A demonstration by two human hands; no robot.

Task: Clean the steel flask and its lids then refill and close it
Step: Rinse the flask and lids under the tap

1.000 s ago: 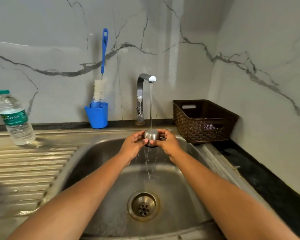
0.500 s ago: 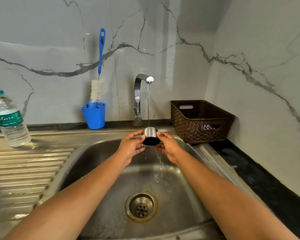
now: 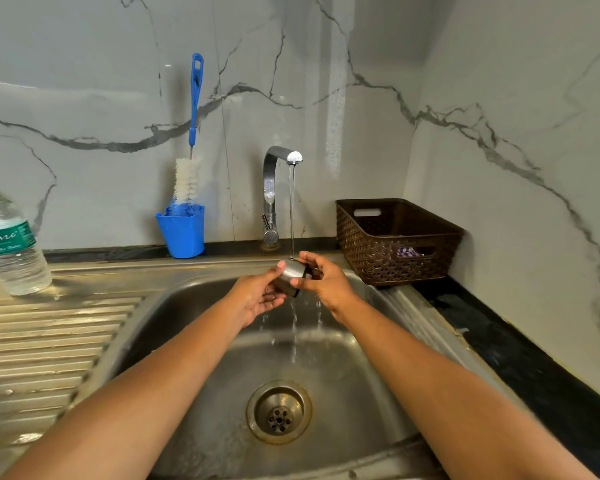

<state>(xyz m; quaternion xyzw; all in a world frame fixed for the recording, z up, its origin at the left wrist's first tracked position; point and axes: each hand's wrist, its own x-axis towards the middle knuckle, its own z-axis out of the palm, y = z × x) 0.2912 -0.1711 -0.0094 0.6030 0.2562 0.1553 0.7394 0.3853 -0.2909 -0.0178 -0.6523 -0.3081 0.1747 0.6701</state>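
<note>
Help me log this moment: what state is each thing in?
Lid: tilted under the stream, wet.
Left hand: holds the lid.
Right hand: pinches the lid.
Tap: running.
Water bottle: capped, standing.
Brush: upright in its cup.
Drain: unplugged.
Basket: open-topped.

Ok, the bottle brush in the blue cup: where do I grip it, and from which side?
Grip the bottle brush by its blue handle, above the white bristles, coming from the front. It stands nearly upright in the blue cup, its handle close to the wall, so only the front and sides are free.
</note>
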